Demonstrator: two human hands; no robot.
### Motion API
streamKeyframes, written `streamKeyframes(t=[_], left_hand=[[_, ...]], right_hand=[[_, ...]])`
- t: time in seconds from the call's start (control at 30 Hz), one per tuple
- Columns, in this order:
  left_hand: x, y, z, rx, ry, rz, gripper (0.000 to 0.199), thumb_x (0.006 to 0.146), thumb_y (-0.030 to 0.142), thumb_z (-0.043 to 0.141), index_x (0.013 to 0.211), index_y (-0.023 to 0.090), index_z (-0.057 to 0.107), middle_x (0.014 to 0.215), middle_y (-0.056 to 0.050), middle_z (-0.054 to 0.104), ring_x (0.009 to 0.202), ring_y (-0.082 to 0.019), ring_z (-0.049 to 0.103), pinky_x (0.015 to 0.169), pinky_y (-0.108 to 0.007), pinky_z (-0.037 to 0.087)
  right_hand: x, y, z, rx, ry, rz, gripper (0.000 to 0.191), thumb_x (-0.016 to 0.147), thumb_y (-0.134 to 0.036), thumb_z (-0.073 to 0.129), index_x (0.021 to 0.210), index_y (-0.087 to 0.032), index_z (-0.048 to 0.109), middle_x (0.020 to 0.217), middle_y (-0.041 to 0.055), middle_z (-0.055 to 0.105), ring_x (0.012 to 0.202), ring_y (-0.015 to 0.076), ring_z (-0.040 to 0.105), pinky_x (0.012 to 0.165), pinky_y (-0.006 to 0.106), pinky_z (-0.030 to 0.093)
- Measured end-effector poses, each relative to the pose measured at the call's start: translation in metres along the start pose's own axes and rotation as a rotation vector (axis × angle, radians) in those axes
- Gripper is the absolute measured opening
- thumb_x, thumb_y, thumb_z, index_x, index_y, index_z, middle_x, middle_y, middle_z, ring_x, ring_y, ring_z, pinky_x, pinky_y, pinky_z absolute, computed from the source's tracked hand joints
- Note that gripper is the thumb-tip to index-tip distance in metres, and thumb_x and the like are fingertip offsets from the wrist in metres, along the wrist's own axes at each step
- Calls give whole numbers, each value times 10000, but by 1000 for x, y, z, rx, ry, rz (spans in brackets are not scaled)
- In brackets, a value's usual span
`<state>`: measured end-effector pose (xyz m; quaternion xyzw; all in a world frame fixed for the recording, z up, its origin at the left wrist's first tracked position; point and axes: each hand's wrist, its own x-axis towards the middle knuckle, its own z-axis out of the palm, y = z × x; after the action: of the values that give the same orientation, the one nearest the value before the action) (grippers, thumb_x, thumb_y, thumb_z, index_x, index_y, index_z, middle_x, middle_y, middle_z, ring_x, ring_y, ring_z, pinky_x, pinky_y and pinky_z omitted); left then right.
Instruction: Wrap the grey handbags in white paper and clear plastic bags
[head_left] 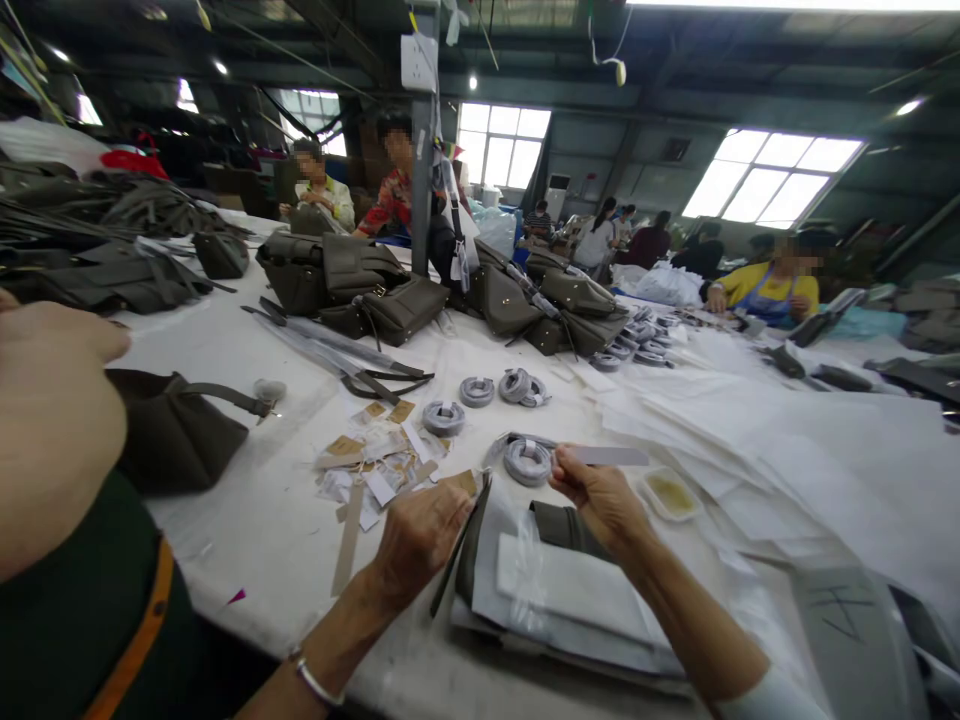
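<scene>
My left hand (424, 535), a bracelet on its wrist, is closed at the upper corner of a dark olive handbag (471, 555). The bag lies on the table, partly wrapped in white sheeting (574, 590) and clear plastic. Between the thumb and fingers of my right hand (596, 495) is a flat grey strip (611, 456), pointing right above the bag. Just behind the bag sits a wrapped coiled strap (527, 462). Left of my left hand is a loose pile of tags and small packets (379, 465). What the left fingertips pinch is partly hidden.
A co-worker's arm (56, 400) fills the left edge beside another olive bag (176, 430). A shallow dish of yellowish stuff (673, 495) stands right of my right hand. Bags (352, 275) pile up around a metal post (422, 170). White sheets (720, 440) spread on the right.
</scene>
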<state>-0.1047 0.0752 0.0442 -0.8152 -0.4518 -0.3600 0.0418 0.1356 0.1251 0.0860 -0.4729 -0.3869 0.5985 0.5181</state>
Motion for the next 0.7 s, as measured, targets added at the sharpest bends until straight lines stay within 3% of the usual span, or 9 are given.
streamKeyframes(t=[0.13,0.23,0.3,0.4,0.57,0.7], left_hand=[[13,-27,13,136,-282,-215,200,960,269,500,869,176,653,822,-73,685,766,-215,652,692,-307,467],[43,-34,26,126,-314,-287,260,930,262,546,1152,153,624,1127,-133,662,1029,-281,624,883,-396,478],[68,-32,39,31,-356,-273,326,927,244,531,1236,155,585,1228,-129,625,1138,-268,581,979,-397,445],[103,-28,68,-58,-447,-221,349,882,273,578,1222,201,602,1221,-73,638,1135,-214,588,995,-320,446],[134,-21,114,-48,-547,-229,397,772,261,643,1160,178,628,1143,-91,668,1033,-248,632,885,-333,508],[140,-20,129,-6,-577,-240,276,771,171,594,1039,173,660,1033,-97,683,1003,-265,628,840,-350,511]], right_hand=[[14,-15,-18,-104,86,23,494,564,-394,900,890,-172,602,698,36,708,660,207,711,668,333,625],[22,-16,-21,-236,67,4,409,626,-407,848,840,-173,590,706,53,715,665,223,716,567,303,600],[30,-12,-24,-362,63,-52,345,648,-394,824,803,-159,625,676,43,696,606,189,680,440,233,514],[44,-4,-29,-476,121,-131,289,640,-370,814,741,-146,662,554,4,625,481,133,574,361,206,394],[58,7,-29,-359,24,-114,291,616,-364,810,744,-162,643,682,34,708,680,200,677,651,312,558],[64,14,-29,-394,16,-73,292,668,-400,774,771,-182,610,682,33,711,700,223,693,643,326,550]])
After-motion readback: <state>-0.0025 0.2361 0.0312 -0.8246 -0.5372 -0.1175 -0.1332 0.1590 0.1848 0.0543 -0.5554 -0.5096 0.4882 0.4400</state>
